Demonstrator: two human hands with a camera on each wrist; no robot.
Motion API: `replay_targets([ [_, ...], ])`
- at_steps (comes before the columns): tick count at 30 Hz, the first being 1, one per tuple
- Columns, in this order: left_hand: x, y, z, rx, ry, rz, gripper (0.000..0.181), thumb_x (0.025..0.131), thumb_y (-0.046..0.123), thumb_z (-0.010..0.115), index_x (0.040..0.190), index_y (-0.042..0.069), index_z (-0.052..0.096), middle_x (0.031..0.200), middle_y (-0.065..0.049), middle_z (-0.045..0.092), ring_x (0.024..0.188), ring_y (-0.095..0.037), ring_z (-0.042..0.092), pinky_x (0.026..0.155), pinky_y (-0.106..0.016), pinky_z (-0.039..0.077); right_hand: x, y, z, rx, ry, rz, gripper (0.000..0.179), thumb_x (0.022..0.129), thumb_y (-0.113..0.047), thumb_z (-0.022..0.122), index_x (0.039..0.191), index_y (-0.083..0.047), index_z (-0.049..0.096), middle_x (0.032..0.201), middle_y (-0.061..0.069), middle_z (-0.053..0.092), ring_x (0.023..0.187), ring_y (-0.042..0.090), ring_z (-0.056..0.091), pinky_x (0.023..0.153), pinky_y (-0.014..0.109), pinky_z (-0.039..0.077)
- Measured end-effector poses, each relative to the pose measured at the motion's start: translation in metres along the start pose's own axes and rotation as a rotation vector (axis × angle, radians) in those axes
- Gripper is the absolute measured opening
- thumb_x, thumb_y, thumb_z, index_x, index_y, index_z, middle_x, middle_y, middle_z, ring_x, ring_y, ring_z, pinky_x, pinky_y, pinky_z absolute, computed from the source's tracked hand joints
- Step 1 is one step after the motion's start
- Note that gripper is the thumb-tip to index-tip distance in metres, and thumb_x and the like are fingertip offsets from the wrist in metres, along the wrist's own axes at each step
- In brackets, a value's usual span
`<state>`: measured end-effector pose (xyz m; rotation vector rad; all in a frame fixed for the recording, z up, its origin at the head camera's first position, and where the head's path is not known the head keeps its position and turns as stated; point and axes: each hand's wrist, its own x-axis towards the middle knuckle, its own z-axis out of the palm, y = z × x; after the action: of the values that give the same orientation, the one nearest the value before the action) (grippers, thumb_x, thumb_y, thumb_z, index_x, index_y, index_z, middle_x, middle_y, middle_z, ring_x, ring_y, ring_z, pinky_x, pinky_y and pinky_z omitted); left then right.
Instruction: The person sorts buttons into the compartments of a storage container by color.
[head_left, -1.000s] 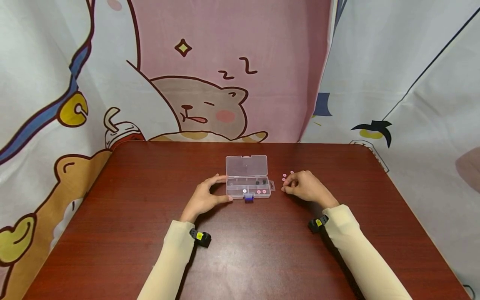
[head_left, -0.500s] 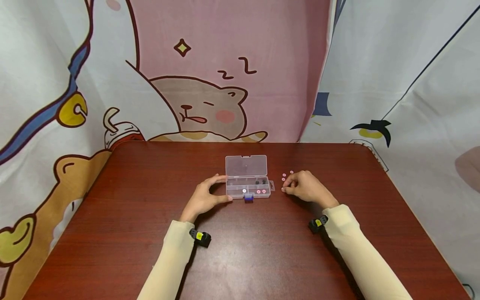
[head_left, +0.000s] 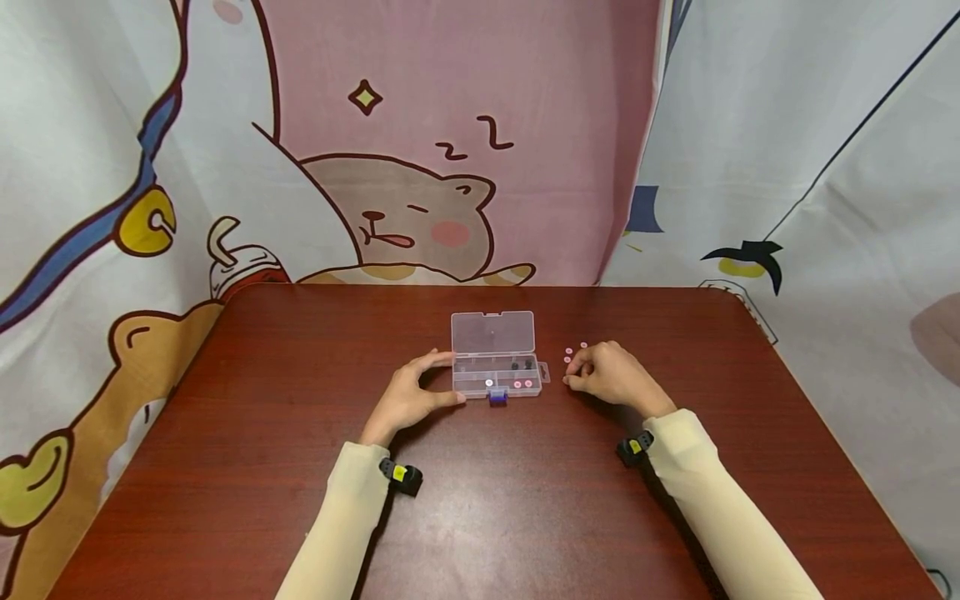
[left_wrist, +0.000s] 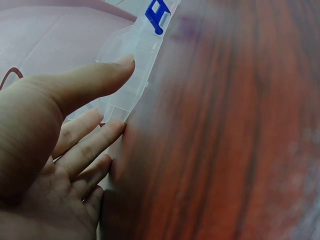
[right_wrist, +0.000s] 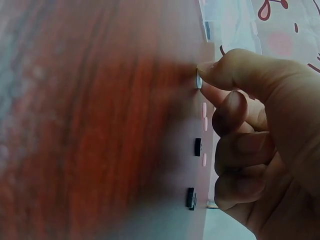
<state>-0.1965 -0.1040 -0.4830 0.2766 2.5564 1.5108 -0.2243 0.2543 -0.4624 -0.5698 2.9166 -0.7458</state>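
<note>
A clear plastic compartment box point(head_left: 492, 335) stands on the table with its lid raised. My left hand point(head_left: 408, 396) is at its left end, fingers fairly straight: the thumb lies at the front corner and the fingers touch the end wall. Pink discs point(head_left: 522, 384), a white disc point(head_left: 489, 382) and dark pieces point(head_left: 521, 365) lie in its compartments. To the right of the box, my right hand point(head_left: 617, 377) pinches a small whitish disc point(right_wrist: 199, 80) between thumb and index finger, down at the tabletop. Its other fingers are curled.
Several small pink discs point(head_left: 567, 355) lie on the table just beyond my right fingertips. Black discs point(right_wrist: 198, 147) stand out near that hand in the right wrist view. A blue latch point(head_left: 497, 399) hangs at the box's front. Behind the brown table point(head_left: 337, 325) hangs a printed curtain point(head_left: 570, 150).
</note>
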Motion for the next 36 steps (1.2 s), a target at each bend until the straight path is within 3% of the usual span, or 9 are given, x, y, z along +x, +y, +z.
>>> replay_targets([
  [22, -0.0009, -0.0008, 0.0002, -0.012, 0.006, -0.002, 0.068, 0.076, 0.026, 0.091, 0.139, 0.025, 0.064, 0.163, -0.011, 0.042, 0.154, -0.031, 0.034, 0.125, -0.055, 0.027, -0.0012, 0.0005, 0.0019, -0.012, 0.031, -0.052, 0.006, 0.084, -0.017, 0.081, 0.08, -0.019, 0.077, 0.061, -0.012, 0.058, 0.058, 0.005, 0.051, 0.055, 0.023, 0.041],
  [36, -0.0005, -0.0006, 0.0005, -0.001, 0.005, -0.007, 0.068, 0.077, 0.028, 0.091, 0.139, 0.026, 0.064, 0.163, -0.011, 0.041, 0.154, -0.031, 0.035, 0.124, -0.056, 0.028, -0.0035, 0.0018, 0.0014, 0.067, 0.035, -0.028, 0.005, 0.088, -0.019, 0.079, 0.084, -0.016, 0.079, 0.066, -0.009, 0.062, 0.059, 0.007, 0.052, 0.054, 0.022, 0.041],
])
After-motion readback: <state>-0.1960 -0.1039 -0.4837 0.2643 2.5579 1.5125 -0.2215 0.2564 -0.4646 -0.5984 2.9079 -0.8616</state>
